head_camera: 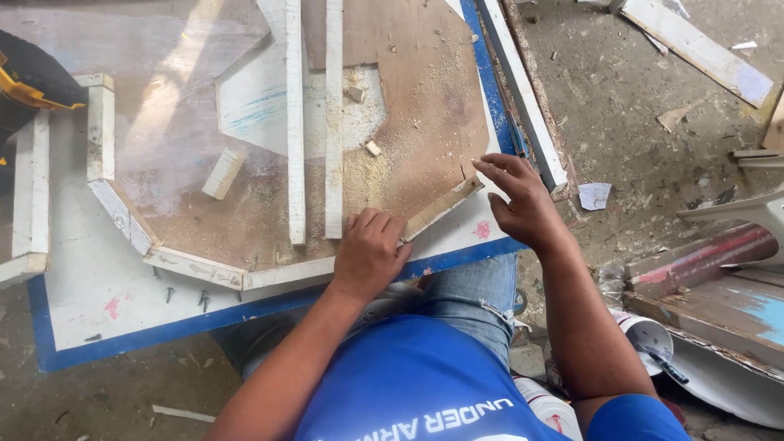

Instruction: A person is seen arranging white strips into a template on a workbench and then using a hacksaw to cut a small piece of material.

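Head view looks straight down on a white flat board with a blue painted border (98,318), the landmark for everything else; on it lies a brown plywood sheet dusted with sawdust (425,106), ringed by short white wooden strips forming an angled frame (196,268); the left hand (369,251) is curled, knuckles up, pressing on the near end of a short tan wooden strip (441,207) at the board's near edge; the right hand (523,200) is spread flat, fingers open, gripping nothing, fingertips just touching that strip's far end beside the board's right blue edge; two long white wooden slats (314,122) lie side by side down the board's middle, ending just beside the left hand; a few dark screws (186,296) lie on the board's near-left part, where bare white surface leaves room; a yellow-and-black power tool (28,82) sits at the board's far-left edge; right of the board the dirty concrete floor (637,122) is scattered with scraps.
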